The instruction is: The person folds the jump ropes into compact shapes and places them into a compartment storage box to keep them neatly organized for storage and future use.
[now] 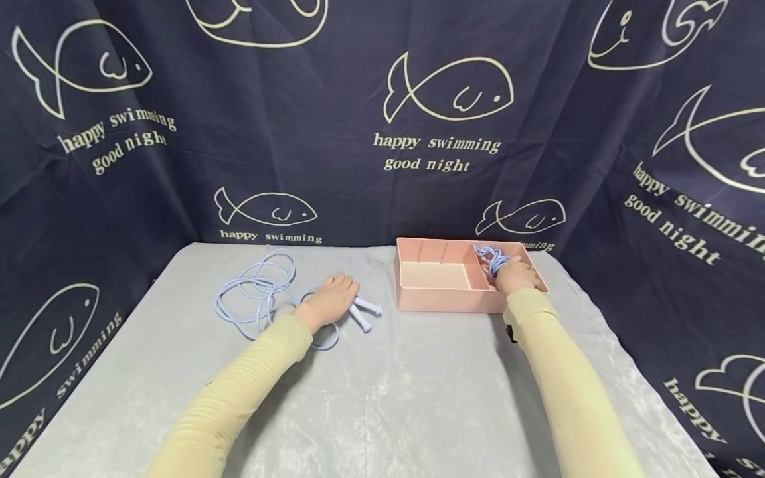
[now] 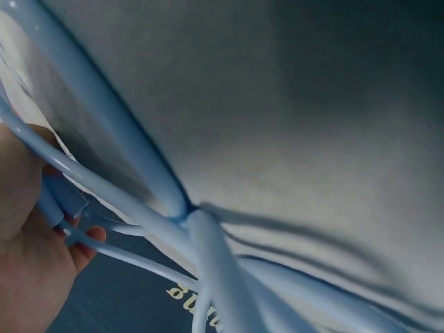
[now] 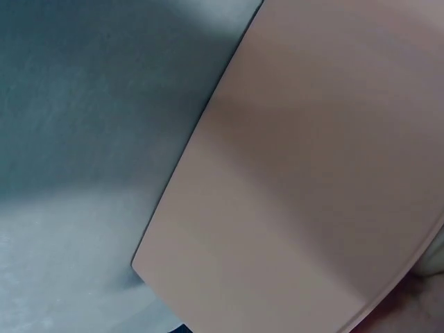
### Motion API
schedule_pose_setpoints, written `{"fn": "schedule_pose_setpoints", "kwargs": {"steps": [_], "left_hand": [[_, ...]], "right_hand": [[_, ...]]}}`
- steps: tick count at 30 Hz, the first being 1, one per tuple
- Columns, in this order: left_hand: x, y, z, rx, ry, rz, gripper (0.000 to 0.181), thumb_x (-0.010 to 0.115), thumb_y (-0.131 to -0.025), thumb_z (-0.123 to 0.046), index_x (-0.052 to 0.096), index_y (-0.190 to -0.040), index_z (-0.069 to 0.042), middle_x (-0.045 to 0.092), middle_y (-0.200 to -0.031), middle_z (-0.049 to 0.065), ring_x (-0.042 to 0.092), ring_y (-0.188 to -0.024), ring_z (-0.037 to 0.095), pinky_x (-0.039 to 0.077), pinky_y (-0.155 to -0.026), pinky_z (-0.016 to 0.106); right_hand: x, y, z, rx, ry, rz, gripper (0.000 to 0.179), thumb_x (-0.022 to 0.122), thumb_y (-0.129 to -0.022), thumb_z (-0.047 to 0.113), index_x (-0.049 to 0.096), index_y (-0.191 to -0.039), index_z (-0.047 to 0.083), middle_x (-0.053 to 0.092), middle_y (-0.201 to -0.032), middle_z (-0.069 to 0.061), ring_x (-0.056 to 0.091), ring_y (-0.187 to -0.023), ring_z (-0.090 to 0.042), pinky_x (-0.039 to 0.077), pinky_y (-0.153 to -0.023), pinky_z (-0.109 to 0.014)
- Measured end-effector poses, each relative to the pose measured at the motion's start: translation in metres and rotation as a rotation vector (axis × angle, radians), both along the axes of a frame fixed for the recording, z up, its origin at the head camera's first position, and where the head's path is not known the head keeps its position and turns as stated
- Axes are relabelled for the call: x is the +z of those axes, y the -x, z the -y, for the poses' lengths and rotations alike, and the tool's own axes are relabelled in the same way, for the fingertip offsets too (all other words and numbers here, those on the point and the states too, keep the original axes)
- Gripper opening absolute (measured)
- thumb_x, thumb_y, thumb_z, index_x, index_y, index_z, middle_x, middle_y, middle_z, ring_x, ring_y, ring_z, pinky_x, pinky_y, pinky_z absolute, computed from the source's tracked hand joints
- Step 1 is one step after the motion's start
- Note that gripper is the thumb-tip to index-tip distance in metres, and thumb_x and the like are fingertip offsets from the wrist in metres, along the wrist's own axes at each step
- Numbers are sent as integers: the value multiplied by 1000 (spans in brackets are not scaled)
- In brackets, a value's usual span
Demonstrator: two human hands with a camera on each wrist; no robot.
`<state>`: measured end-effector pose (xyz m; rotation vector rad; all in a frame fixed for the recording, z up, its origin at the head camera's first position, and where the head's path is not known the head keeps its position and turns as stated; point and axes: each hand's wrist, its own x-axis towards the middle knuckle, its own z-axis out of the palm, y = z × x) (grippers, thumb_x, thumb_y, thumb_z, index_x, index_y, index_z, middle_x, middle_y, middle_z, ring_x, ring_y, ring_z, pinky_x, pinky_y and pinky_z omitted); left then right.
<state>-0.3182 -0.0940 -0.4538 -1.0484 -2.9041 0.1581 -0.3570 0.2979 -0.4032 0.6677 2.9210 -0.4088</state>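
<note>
Head: the left hand (image 1: 331, 300) covers tubular handles (image 1: 360, 320) of a looped blue rope (image 1: 270, 287); grey fabric worktop (image 1: 394, 398) extends frontward. The right hand (image 1: 517, 275) enters a thin-rimmed pink box (image 1: 448, 301) at a coiled cord (image 1: 495, 262); grip indeterminable.

Left wrist: fingers clamp the handles.

Right wrist: smooth box wall, rounded corner.

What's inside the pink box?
The pink box holds a bundled blue cord in its right compartment; the right hand covers part of it. The left compartment's visible floor is bare; the front wall hides the rest.
</note>
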Motion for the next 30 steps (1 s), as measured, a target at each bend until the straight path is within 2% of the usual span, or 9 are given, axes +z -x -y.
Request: {"fn": "schedule_pose_setpoints", "kwargs": {"steps": [6, 11, 17, 21, 25, 30], "left_hand": [[1, 0, -2, 7, -26, -140, 24, 39, -98, -10, 45, -120, -4, 57, -115, 13, 51, -105, 27, 41, -88, 39], [9, -4, -3, 18, -85, -219, 14, 45, -96, -10, 44, -110, -6, 61, -98, 11, 52, -86, 25, 38, -76, 37], [18, -9, -3, 40, -114, -271, 12, 41, -97, -13, 43, -108, -8, 60, -97, 8, 50, -84, 23, 34, -71, 36], [24, -14, -5, 50, -117, -284, 16, 41, -97, -12, 44, -112, -8, 59, -99, 7, 49, -85, 23, 36, -72, 37], [32, -18, -8, 52, -131, -342, 16, 37, -98, -13, 44, -111, -8, 54, -94, 7, 46, -83, 22, 35, -69, 35], [43, -25, -12, 31, -165, -505, 18, 31, -95, -16, 46, -102, -7, 49, -86, 6, 41, -77, 20, 26, -63, 30]], "right_hand": [[1, 0, 0, 68, -66, -49, 46, 26, -94, 6, 22, -133, -19, 33, -128, -47, 36, -119, -61, 32, -86, -75], [8, -6, 0, 144, -180, -118, 42, 26, -95, 5, 25, -126, -22, 38, -118, -45, 43, -106, -58, 39, -79, -67], [19, -12, 2, 235, -287, -286, 32, 33, -92, 7, 35, -112, -18, 41, -108, -41, 44, -99, -56, 39, -65, -62], [33, -18, 7, 280, -324, -369, 27, 37, -90, 7, 37, -106, -15, 41, -103, -40, 43, -98, -56, 37, -67, -63], [50, -24, 15, 321, -338, -432, 30, 45, -88, 10, 38, -105, -13, 41, -104, -40, 41, -99, -56, 34, -75, -69], [73, -34, 32, 376, -347, -509, 40, 59, -81, 13, 38, -107, -11, 41, -103, -36, 40, -99, -53, 33, -73, -67]]}}
